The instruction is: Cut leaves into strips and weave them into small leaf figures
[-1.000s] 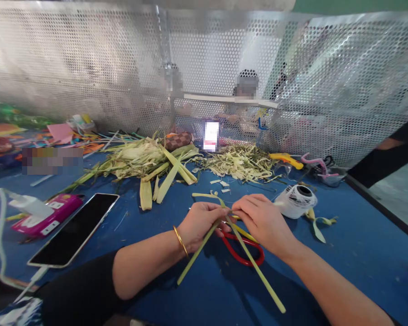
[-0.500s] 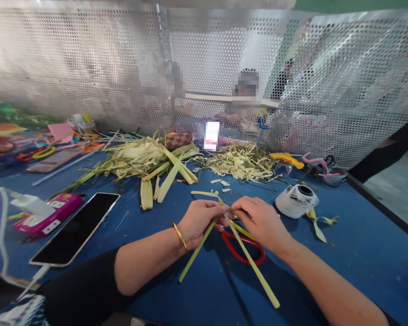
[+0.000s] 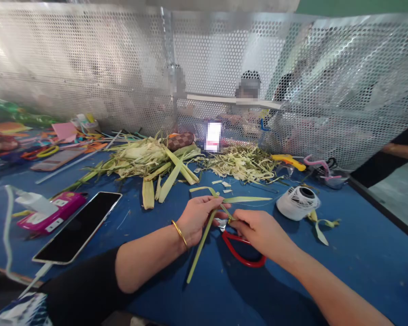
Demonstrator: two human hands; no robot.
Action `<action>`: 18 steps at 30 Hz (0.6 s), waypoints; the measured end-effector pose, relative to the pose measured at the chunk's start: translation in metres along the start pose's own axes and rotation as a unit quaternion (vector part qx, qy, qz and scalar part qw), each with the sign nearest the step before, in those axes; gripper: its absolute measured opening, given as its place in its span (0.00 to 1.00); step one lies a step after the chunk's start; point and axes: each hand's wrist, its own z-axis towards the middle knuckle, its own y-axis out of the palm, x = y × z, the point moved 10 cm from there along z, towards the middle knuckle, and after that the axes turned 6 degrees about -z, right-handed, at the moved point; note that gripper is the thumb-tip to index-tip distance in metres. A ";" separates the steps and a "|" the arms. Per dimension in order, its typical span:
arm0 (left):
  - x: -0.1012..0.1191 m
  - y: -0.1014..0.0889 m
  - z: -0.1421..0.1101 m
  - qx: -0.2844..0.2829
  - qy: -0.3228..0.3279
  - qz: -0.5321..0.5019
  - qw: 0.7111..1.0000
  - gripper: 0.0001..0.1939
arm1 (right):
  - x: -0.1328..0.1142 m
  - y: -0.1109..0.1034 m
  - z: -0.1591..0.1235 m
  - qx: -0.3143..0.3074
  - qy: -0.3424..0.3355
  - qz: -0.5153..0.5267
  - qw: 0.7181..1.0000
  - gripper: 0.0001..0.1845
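My left hand (image 3: 199, 215), with a gold bangle at the wrist, is closed on a long green palm leaf strip (image 3: 199, 246) that runs down toward me. My right hand (image 3: 260, 231) pinches the same strips where they cross, just right of the left fingers. One strip end (image 3: 247, 199) sticks out to the right above my right hand. Red-handled scissors (image 3: 242, 253) lie on the blue table (image 3: 343, 253) under my right hand.
A heap of palm leaves (image 3: 146, 160) and a pile of shredded strips (image 3: 241, 165) lie behind my hands. A white thread spool (image 3: 298, 202) sits to the right. A black phone (image 3: 78, 226) and a pink case (image 3: 45, 215) lie left. A perforated metal screen (image 3: 88, 68) backs the table; people sit behind it.
The long strip that pointed down to the right has been folded up; its end now points right above my right hand. My right hand has moved lower, toward me.
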 end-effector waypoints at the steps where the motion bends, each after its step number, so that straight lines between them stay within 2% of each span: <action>1: -0.001 0.001 0.001 -0.007 -0.008 -0.016 1.000 0.07 | 0.000 0.000 0.002 0.011 -0.017 -0.023 1.000 0.16; 4: -0.006 0.004 0.003 -0.029 -0.037 -0.059 0.997 0.08 | -0.008 -0.007 0.001 0.079 -0.086 -0.135 0.984 0.14; 6: -0.007 0.005 0.003 -0.031 -0.042 -0.066 0.996 0.08 | -0.025 -0.026 -0.010 0.177 -0.135 -0.188 0.957 0.13; 9: -0.004 0.007 0.000 -0.026 -0.014 -0.043 0.999 0.09 | -0.053 -0.062 -0.044 0.367 -0.199 -0.185 0.890 0.09; 10: -0.004 0.009 -0.002 -0.030 -0.003 -0.028 0.999 0.09 | -0.057 -0.068 -0.051 0.402 -0.204 -0.180 0.874 0.08; 11: -0.004 0.012 -0.004 -0.038 0.007 -0.010 0.999 0.08 | -0.058 -0.072 -0.054 0.414 -0.192 -0.174 0.872 0.08; 13: -0.008 0.019 -0.009 -0.061 0.015 0.029 0.998 0.08 | -0.044 -0.070 -0.042 0.379 -0.122 -0.143 0.906 0.10; 15: -0.014 0.028 -0.015 -0.091 0.010 0.070 0.993 0.07 | -0.017 -0.055 -0.021 0.280 -0.029 -0.054 0.958 0.15; 16: -0.019 0.032 -0.017 -0.109 0.003 0.090 0.990 0.06 | -0.005 -0.043 -0.012 0.222 0.010 0.007 0.975 0.16; 18: -0.025 0.038 -0.022 -0.139 -0.007 0.127 0.982 0.05 | 0.011 -0.019 0.000 0.118 0.066 0.141 0.981 0.19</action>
